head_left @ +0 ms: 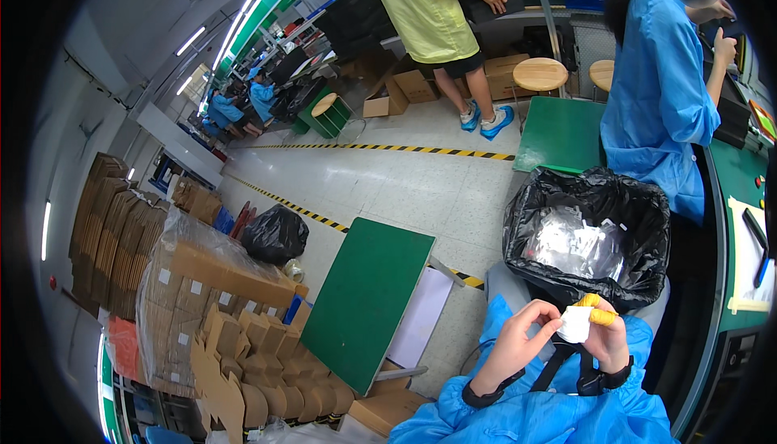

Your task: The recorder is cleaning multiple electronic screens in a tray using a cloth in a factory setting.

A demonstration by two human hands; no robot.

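Observation:
Low in the view, close in front of my body, a small white piece (575, 325) is held between both hands; its exact kind is not clear. My left hand (524, 337) pinches its left edge with thumb and forefinger. Around its right side, my right hand (609, 342) closes with fingers that wear yellow finger covers (601, 316). Just beyond my hands is a bin lined with a black plastic bag (518, 237). Inside lie shiny clear film pieces and white scraps (571, 242).
A green workbench (719, 225) runs along my right, with a black pen-like tool (756, 229). A person in blue (651, 96) stands there; another in yellow (429, 11) is farther off. A green board (368, 302) and stacked cartons (202, 298) are at left.

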